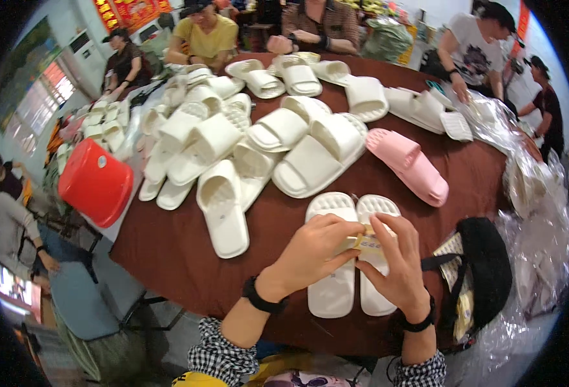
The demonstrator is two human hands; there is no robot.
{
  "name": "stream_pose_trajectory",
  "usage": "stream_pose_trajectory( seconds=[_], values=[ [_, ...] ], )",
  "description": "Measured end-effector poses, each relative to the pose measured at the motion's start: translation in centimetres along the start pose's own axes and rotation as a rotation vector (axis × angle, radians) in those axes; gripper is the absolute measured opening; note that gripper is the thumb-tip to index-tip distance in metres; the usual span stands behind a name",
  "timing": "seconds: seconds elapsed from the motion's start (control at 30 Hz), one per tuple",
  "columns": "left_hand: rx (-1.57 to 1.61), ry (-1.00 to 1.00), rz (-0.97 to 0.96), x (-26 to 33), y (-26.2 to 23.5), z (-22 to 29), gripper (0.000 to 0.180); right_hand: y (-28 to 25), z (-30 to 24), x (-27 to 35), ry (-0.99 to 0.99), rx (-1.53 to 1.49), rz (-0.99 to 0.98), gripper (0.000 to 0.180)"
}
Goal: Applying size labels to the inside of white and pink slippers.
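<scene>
A pair of white slippers, the left slipper (331, 290) and the right slipper (376, 293), lies side by side before me, soles down and open toes toward me. Above their straps, a small yellowish printed label (368, 242) is between my hands. My left hand (317, 248) pinches its left end with closed fingertips. My right hand (397, 258) curls round the other end, index finger on its upper edge and thumb lower down. The fingers partly cover the label and the straps.
White slippers (323, 155) are heaped across the brown-covered table (168, 258), with one pink slipper (410, 168). A red plastic stool (96, 182) lies at left. To the right are a black bag (488, 277) holding printed sheets and clear plastic wrap (536, 251). Several people sit around.
</scene>
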State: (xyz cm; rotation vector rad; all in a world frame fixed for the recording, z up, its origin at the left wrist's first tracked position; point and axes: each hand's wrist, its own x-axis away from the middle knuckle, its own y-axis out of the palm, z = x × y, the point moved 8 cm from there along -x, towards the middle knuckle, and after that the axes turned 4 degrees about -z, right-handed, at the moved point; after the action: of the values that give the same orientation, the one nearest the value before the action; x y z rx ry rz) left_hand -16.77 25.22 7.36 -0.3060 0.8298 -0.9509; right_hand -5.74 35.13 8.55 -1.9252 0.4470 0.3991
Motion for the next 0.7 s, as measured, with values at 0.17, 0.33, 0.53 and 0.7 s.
stream_pose_trajectory(
  seconds=[0.17, 0.33, 0.53, 0.7],
  values=[
    [0.022, 0.085, 0.019, 0.4, 0.3, 0.5, 0.045, -1.0, -0.7, 0.6, -0.022, -0.048, 0.137, 0.051],
    [0.022, 0.092, 0.001, 0.5, 0.8, 0.8, 0.044, -1.4, -0.3, 1.0, 0.009, -0.066, 0.225, 0.027],
    [0.005, 0.113, 0.003, 0.7, 1.1, 0.9, 0.041, -1.3, -0.6, 0.8, 0.022, -0.044, 0.213, 0.022],
    [-0.031, 0.130, -0.007, 0.8, 1.5, 1.1, 0.041, -1.5, -1.1, 0.8, -0.012, -0.023, 0.214, 0.020]
  ],
)
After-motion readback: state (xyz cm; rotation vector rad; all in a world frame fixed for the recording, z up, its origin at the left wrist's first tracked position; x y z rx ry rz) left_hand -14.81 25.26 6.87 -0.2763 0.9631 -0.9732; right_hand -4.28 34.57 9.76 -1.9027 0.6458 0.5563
